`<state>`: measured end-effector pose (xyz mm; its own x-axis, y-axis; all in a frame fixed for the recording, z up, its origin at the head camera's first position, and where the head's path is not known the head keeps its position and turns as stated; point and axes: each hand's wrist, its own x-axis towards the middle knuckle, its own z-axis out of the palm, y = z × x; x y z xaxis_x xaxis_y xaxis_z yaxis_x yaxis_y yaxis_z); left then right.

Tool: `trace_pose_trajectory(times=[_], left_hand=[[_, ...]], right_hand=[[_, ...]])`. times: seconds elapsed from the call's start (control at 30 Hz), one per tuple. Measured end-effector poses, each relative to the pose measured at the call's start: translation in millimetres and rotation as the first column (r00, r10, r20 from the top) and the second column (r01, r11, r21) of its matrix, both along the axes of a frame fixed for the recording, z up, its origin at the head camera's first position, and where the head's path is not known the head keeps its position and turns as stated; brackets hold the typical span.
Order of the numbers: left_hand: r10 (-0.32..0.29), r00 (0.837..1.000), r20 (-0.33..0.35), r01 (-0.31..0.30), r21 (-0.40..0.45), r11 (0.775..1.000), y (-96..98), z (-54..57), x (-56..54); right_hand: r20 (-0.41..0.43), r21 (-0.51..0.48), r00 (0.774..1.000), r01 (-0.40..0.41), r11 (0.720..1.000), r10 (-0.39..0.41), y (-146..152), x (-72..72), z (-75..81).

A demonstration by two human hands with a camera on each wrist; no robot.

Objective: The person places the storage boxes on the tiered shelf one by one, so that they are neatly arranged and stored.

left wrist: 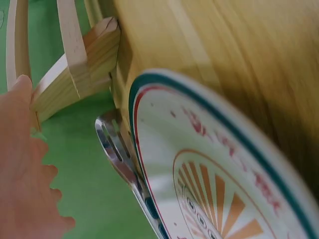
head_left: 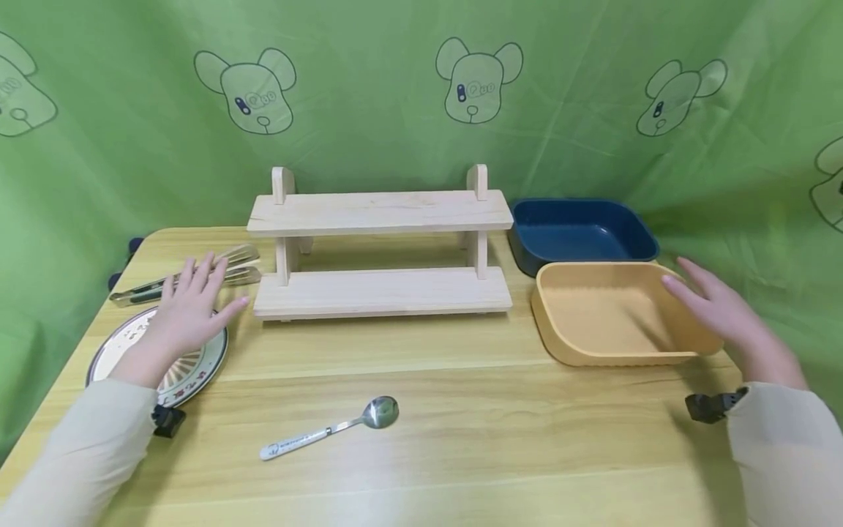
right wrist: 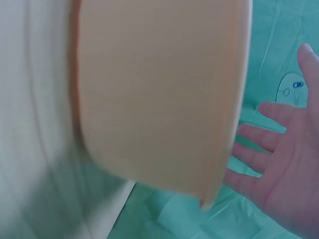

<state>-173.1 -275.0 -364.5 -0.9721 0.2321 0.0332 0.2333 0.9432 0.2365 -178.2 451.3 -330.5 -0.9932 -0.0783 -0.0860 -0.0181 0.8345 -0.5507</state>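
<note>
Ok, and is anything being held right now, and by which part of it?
Nothing is held. The left grip is spread open near the plate; the right grip is open beside the orange box, though I can't tell whether it touches.

Left of the wooden rack, the left hand and wrist cover part of the plate and some of the tongs; the left wrist view cuts off plate, tongs and hand at its edges. In front of the rack, the print on the spoon is too small to read. Right of it, the peach tray hides some of the blue tray. The right wrist view blurs the peach tray and crops its top, so whether the right hand touches its rim is hard to say. Both sleeves leave the head view.
</note>
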Motion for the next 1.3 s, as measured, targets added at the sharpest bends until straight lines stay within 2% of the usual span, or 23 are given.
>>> trace_pose_trajectory(times=[0.23, 0.5, 0.77, 1.0, 1.3], left_hand=[[-0.056, 0.998, -0.016, 0.056, 0.003, 0.998, 10.6, -1.9, -0.3], [-0.117, 0.993, 0.000, 0.117, 0.004, 0.993, 20.1, -1.9, -1.1], [-0.157, 0.988, -0.008, 0.157, -0.006, 0.988, 22.6, -9.2, -3.6], [-0.197, 0.980, -0.005, 0.197, -0.024, 0.980, 25.0, -13.2, -3.8], [-0.202, 0.979, 0.024, 0.203, -0.031, 0.979, 27.9, -15.6, -2.8]], right_hand=[[0.062, -0.007, 0.998, 0.030, 1.000, -0.029, 14.0, 3.7, -7.2], [0.060, -0.040, 0.997, 0.056, 0.998, -0.054, 26.6, 4.3, -15.0], [0.157, -0.062, 0.985, 0.081, 0.995, -0.070, 34.2, 4.5, -21.4], [0.154, -0.041, 0.985, 0.087, 0.995, -0.080, 35.6, 3.3, -23.5], [0.101, -0.070, 0.992, 0.090, 0.994, -0.082, 38.0, 0.2, -26.6]])
